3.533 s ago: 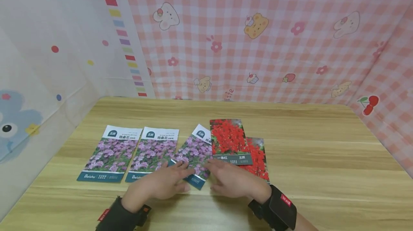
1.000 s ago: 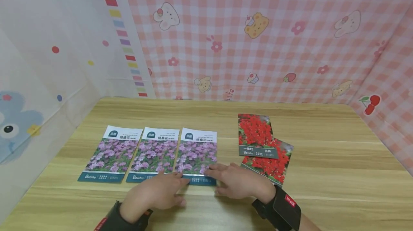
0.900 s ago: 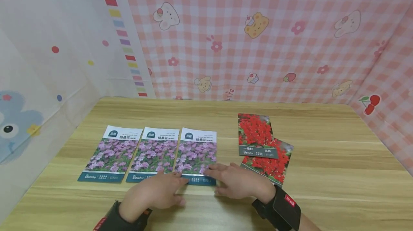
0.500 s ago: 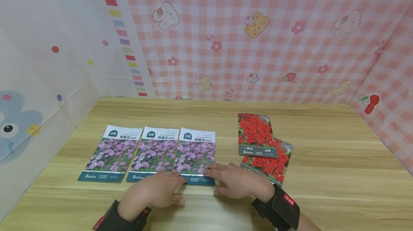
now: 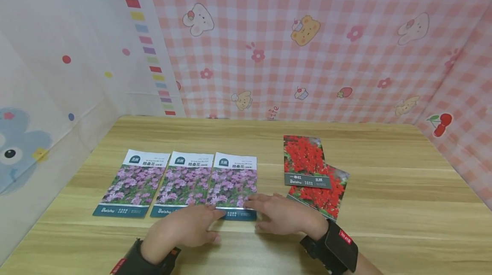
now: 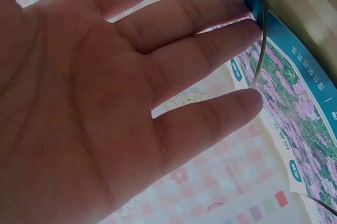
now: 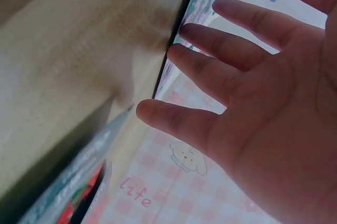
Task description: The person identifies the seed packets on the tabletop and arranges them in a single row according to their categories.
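Observation:
Three seed packets with purple flowers lie side by side on the wooden table: a left one (image 5: 128,185), a middle one (image 5: 184,183) and a right one (image 5: 233,183). My left hand (image 5: 188,226), fingers extended, rests its fingertips at the lower left corner of the right purple packet and overlaps the middle packet's bottom band. At the same packet's lower right edge, my right hand (image 5: 282,215) touches with straight fingers. Both wrist views show the palms with fingers spread, the left palm (image 6: 105,92) beside purple packets, the right palm (image 7: 263,98) near a packet's edge.
Right of my hands lie two red-flower packets, the upper one (image 5: 305,159) overlapping the lower one (image 5: 326,198). Behind the table (image 5: 384,159) hangs a pink checked cloth (image 5: 326,65); a white cloth (image 5: 88,31) covers the left side.
The third purple packet, slanted and partly under a red one earlier, now lies straight beside the middle packet. The red packets have moved right. Lately it shifted slightly left; hands nearly still.

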{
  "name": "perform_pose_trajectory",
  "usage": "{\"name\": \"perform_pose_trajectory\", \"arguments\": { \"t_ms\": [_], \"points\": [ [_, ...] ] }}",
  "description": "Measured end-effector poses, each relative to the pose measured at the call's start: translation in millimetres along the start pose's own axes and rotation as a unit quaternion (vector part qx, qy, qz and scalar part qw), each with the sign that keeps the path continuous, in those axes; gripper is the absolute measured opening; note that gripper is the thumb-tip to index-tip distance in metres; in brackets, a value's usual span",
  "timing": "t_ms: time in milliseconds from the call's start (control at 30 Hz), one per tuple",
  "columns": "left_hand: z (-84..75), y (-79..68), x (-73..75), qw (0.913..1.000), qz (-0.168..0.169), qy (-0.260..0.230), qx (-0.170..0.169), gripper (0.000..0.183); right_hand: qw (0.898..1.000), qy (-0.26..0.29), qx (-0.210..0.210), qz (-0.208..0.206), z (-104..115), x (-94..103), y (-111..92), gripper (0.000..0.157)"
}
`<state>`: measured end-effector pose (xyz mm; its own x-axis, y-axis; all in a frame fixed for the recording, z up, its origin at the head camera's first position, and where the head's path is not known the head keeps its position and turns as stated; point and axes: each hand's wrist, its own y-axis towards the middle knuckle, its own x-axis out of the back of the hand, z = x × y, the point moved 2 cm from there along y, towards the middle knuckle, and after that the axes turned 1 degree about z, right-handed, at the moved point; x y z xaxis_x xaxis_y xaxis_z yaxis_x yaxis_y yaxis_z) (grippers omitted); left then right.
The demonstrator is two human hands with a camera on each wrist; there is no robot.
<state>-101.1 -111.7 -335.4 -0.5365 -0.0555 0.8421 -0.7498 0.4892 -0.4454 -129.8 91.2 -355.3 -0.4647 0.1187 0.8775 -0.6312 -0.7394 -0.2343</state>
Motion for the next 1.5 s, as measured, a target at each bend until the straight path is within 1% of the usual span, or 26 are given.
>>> {"name": "perform_pose_trajectory", "arguments": {
  "t_ms": [200,300,433,567,700,867,967,1067,1200,1333,1500],
  "points": [
    [1.3,-0.6,0.9,1.0000,-0.005,-0.005,0.000,0.057,0.999,0.028,0.013,-0.030,-2.7,8.4,-5.2,0.048],
    [1.9,-0.3,1.1,0.9998,-0.015,-0.003,-0.013,0.056,0.998,0.034,0.012,-0.043,-6.5,13.1,-7.2,0.046],
    [0.2,1.2,2.1,0.9984,-0.040,0.001,-0.041,0.055,0.997,0.037,-0.004,-0.062,-13.9,20.5,-10.2,0.047],
    [-3.4,4.1,2.7,0.9962,-0.064,0.002,-0.059,0.053,0.995,0.050,-0.020,-0.083,-22.5,28.0,-15.1,0.047],
    [-7.0,8.2,2.1,0.9942,-0.080,0.009,-0.072,0.053,0.993,0.065,-0.043,-0.093,-31.3,33.7,-21.1,0.047],
    [-13.9,13.8,2.2,0.9917,-0.092,0.012,-0.089,0.054,0.990,0.081,-0.053,-0.101,-40.6,39.2,-28.8,0.047],
    [-17.6,17.5,1.3,0.9910,-0.092,0.019,-0.095,0.054,0.990,0.080,-0.063,-0.100,-45.9,40.0,-33.7,0.047],
    [-20.3,21.5,-1.8,0.9907,-0.090,0.029,-0.098,0.054,0.991,0.067,-0.073,-0.092,-52.6,37.7,-38.7,0.047],
    [-24.1,26.7,-5.6,0.9891,-0.092,0.043,-0.106,0.054,0.992,0.059,-0.085,-0.071,-62.7,31.6,-45.3,0.049],
    [-30.1,31.8,-8.7,0.9863,-0.100,0.050,-0.121,0.052,0.992,0.066,-0.093,-0.051,-71.4,26.8,-52.7,0.050],
    [-42.9,38.7,-12.0,0.9814,-0.110,0.068,-0.142,0.051,0.991,0.066,-0.101,-0.059,-79.9,24.8,-62.2,0.050]
  ]
}}
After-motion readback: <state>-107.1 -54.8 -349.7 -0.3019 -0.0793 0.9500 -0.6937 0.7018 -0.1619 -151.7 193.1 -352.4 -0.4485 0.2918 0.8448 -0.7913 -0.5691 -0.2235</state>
